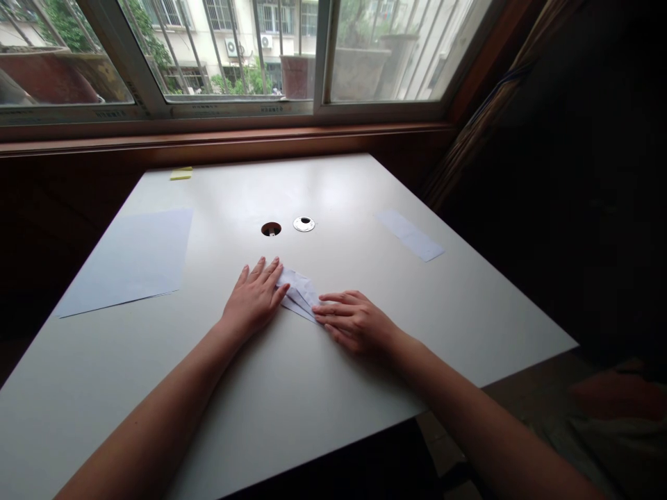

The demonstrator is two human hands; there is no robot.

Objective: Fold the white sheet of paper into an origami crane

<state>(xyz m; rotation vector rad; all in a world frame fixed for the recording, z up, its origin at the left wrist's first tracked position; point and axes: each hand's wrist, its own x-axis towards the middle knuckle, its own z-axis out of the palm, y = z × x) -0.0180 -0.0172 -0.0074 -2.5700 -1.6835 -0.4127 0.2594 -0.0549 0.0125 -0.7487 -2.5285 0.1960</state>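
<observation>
A small folded sheet of white paper (298,283) lies on the white table (292,389), its layers slightly apart along the near side. My left hand (255,292) rests flat at the paper's left end, fingers stretched forward and thumb on the folded part. At the right end, my right hand (357,321) touches the paper with its fingertips. Its fingers are extended and lightly bent, not wrapped round anything. Part of the paper is hidden beneath both hands.
A stack of white sheets (130,253) lies at the left, and a creased paper strip (410,235) at the right. Behind the hands are a round cable hole (271,229) and its metal cover (303,224). Yellow sticky notes (181,173) sit near the back edge, below the window (240,48).
</observation>
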